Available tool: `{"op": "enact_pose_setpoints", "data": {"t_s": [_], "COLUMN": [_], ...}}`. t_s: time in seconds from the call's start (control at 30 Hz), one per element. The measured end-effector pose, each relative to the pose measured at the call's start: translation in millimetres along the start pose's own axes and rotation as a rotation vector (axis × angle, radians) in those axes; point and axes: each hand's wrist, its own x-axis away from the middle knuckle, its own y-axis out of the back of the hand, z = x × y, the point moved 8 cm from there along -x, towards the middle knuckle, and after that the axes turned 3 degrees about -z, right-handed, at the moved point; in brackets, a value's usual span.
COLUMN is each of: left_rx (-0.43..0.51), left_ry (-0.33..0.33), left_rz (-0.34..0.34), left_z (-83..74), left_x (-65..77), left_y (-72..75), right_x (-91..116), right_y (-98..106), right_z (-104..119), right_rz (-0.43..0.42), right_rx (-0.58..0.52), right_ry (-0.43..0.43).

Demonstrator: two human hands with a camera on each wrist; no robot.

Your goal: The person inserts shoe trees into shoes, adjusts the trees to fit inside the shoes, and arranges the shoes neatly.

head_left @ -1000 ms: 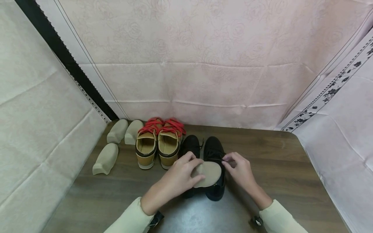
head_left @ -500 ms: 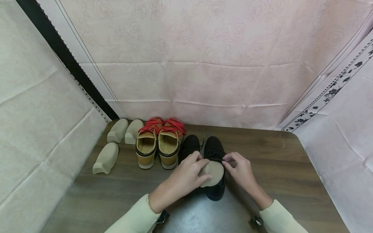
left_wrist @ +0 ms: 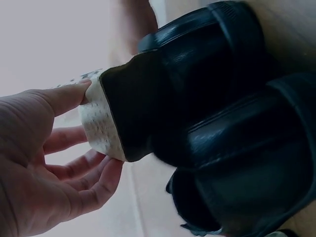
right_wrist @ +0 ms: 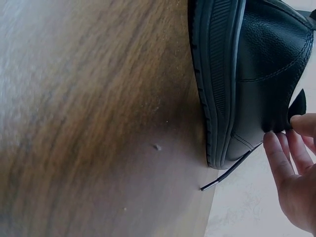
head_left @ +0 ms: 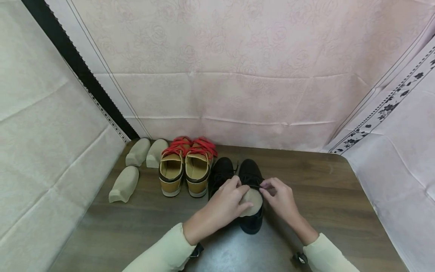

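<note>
My left hand (head_left: 225, 204) pinches a beige shoe insert (head_left: 253, 204) over the opening of the right black shoe (head_left: 250, 226). In the left wrist view, the speckled pale end of the insert (left_wrist: 101, 121) sits between thumb and fingers; its underside looks dark and hollow. My right hand (head_left: 280, 198) pinches the upper edge of the same shoe near the laces; in the right wrist view, thumb and fingers meet at a black flap (right_wrist: 297, 108). A loose lace (right_wrist: 227, 174) hangs from the shoe. The left black shoe (head_left: 222, 170) is partly hidden behind my left hand.
Left of the black shoes stand tan shoes (head_left: 198, 170) with red laces. Several more beige inserts (head_left: 125, 184) lie at the far left of the wooden table (head_left: 306, 177). A patterned pale cloth (head_left: 217, 94) hangs behind, with more cloth on both sides.
My left hand has moved right with the insert, from between the two black shoes to over the right one's opening. The right hand stays in place.
</note>
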Motion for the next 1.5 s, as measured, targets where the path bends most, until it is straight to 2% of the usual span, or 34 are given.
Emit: {"op": "enact_pose_setpoints", "data": {"t_s": [0.23,0.47,0.67,0.87,1.03,1.23,1.37,1.5], "left_rx": [-0.013,0.038,0.073,0.005,0.02,0.104,0.133,0.153], "left_ry": [0.005,0.011,-0.034,-0.125,-0.194,-0.186,-0.178,-0.16], "left_rz": [-0.01,-0.01,0.019,0.043,0.115,0.243,0.259,0.243], "left_z": [-0.7,4.2,7.1,3.8,2.6,9.4,11.0,12.5], "left_x": [-5.1,-10.6,-12.1,-13.9,-16.3,-17.1,-19.2,-22.1], "left_y": [-8.6,-15.8,-23.8,-24.5,-24.1,-24.7,-24.9,-25.2], "right_x": [0.8,0.9,1.7,1.1,1.5,2.2,2.0,1.0], "right_y": [-0.1,-0.2,-1.8,-0.2,-0.1,-0.5,-0.4,-0.2], "right_z": [0.3,1.0,1.5,1.4,1.9,1.1,0.7,0.4], "right_rz": [-0.009,-0.024,-0.015,-0.021,-0.024,-0.025,-0.021,-0.016], "right_rx": [-0.001,0.005,0.0,-0.001,0.003,0.0,-0.002,-0.006], "right_ry": [0.013,0.026,0.017,0.01,0.02,0.026,0.02,0.012]}}
